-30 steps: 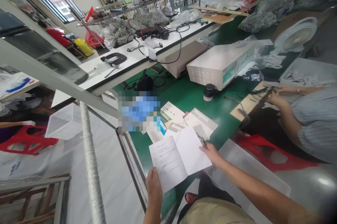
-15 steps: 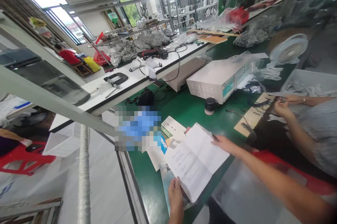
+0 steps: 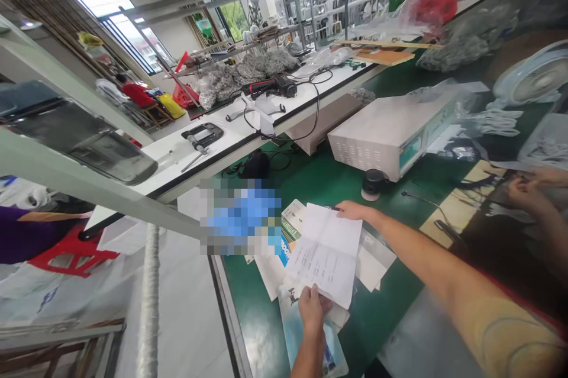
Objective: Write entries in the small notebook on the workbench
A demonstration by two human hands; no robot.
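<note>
— Green workbench (image 3: 328,180) in a cluttered assembly hall: what is in hand at the near end?

— One folded sheet of printed paper (image 3: 326,254), held just above the bench. The person's left hand (image 3: 312,309) pinches its near edge, thumb on top; the right hand (image 3: 352,210) grips the far corner, fingers closed on the paper, with what looks like a dark pen tucked against them.

— How far along does the job look?

— By my reading, midway through handling: the sheet is up and opened enough to show its printed lines, not set down or filed. Under and beside it lie loose booklets and leaflets (image 3: 290,230), still spread in an untidy fan, so any sorting appears unfinished.

— And around that?

— Just beyond, a round black knob-like object (image 3: 373,183) stands by a beige test instrument (image 3: 393,132). To the right, a co-worker's hands (image 3: 526,189) are busy with cables over a tan mat. Farther left, a white bench (image 3: 222,141) carries a black clamp, cords and a power tool, with grey bundles behind.
</note>
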